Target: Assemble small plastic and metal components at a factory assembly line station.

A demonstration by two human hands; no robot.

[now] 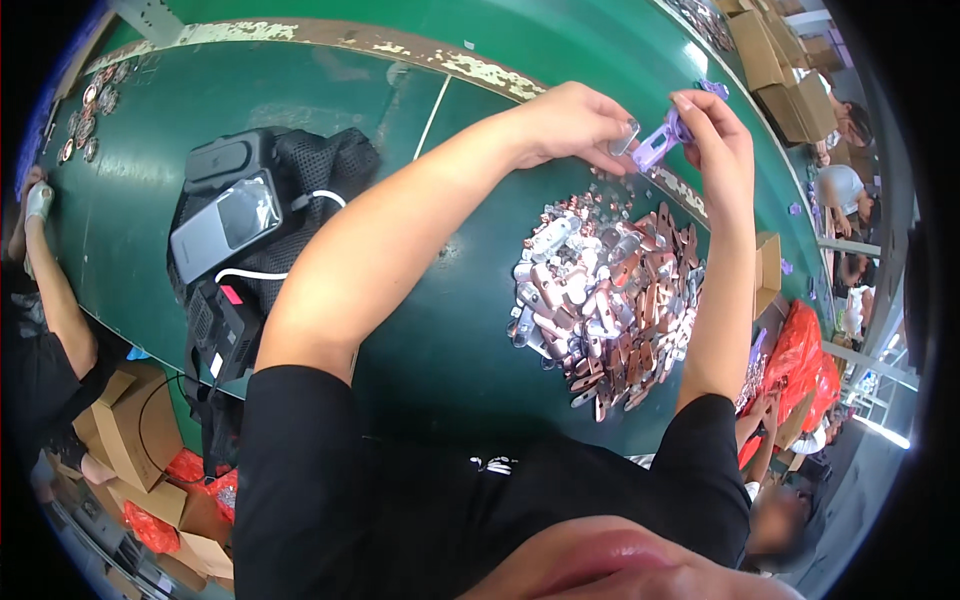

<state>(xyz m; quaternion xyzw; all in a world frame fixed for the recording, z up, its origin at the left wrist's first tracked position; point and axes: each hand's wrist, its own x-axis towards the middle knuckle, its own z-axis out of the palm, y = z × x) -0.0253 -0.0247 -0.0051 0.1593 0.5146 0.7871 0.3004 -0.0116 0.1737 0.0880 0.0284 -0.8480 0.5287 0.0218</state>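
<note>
a long purple plastic piece with openings (pixel 655 146) is above the table's far strip, grasped by the fingers of the right hand (pixel 715 130). the left hand (pixel 575 125) pinches a small clear, glossy piece (pixel 625 138) between thumb and fingers, just beside the purple one; whether the two touch, i cannot tell. nearer the body lies a heap of rose-brown and silver elongated parts (pixel 610 300).

at lower left, an open brown cardboard box (pixel 130 425) stands near crumpled red plastic bags (pixel 152 527); its contents are hard to make out. open brown cartons (pixel 800 108) stand at upper right, their insides unclear. a black mesh bag (pixel 325 165) lies partly hidden under a grey rectangular device (pixel 228 228).

the co-worker at left (pixel 60 300) is cut off by the dark rim. the glossy green table (pixel 440 385) has a worn, flaking brown strip (pixel 430 58); more people sit along the right.
</note>
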